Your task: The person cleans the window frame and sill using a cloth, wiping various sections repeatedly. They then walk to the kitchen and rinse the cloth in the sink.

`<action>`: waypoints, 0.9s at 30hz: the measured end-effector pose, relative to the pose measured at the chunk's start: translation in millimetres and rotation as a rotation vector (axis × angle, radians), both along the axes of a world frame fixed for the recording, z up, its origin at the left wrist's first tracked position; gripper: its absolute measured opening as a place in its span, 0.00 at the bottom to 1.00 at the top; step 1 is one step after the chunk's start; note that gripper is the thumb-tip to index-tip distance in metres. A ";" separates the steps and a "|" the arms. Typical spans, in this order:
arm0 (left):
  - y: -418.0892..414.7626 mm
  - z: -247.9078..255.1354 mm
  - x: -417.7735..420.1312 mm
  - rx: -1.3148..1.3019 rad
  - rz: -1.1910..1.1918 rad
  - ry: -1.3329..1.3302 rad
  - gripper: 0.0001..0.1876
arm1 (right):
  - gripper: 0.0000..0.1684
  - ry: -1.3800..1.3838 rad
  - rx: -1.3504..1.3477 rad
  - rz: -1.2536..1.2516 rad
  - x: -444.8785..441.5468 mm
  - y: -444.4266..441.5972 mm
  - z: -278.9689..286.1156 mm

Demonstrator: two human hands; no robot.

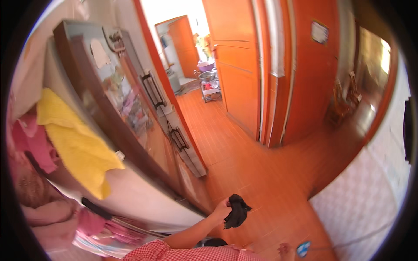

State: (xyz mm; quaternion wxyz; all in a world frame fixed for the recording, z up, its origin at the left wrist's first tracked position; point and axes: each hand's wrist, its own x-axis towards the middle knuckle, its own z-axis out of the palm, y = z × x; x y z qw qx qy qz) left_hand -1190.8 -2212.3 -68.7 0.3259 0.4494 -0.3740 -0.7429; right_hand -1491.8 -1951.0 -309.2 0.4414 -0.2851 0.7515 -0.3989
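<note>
My left hand (pixel 222 210) is out in front of me over the floor, gripping a bunched black cloth (pixel 237 212). The cloth hangs from the fingers, clear of the floor. What seems to be my right hand (pixel 285 250) shows small and blurred at the bottom edge. Its fingers are too unclear to read. Beside it is a small blue-and-white object (pixel 303 249), with a thin dark cord or rod running off to the right. A red checked garment (pixel 196 253) covers my body and upper left arm.
A mirrored cabinet (pixel 130 107) stands at left, by a yellow towel (pixel 75 137) and pink fabrics (pixel 36 143). Ahead, orange floor tiles (pixel 209 130) lead past an orange door (pixel 236 71) to a rack (pixel 210 93) with a purple basin (pixel 205 66). A pale quilted surface (pixel 356 192) borders the right.
</note>
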 end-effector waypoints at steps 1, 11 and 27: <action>-25.0 -9.7 -18.9 0.059 0.074 0.039 0.20 | 0.08 0.116 -0.029 0.119 -24.6 -36.8 28.5; -280.8 -212.6 -143.6 -0.358 0.293 -0.339 0.21 | 0.14 0.677 -0.332 0.379 -182.2 -356.6 184.4; -634.9 -75.3 -164.2 -0.169 0.279 0.030 0.17 | 0.17 0.037 0.179 0.377 -225.5 -789.6 18.6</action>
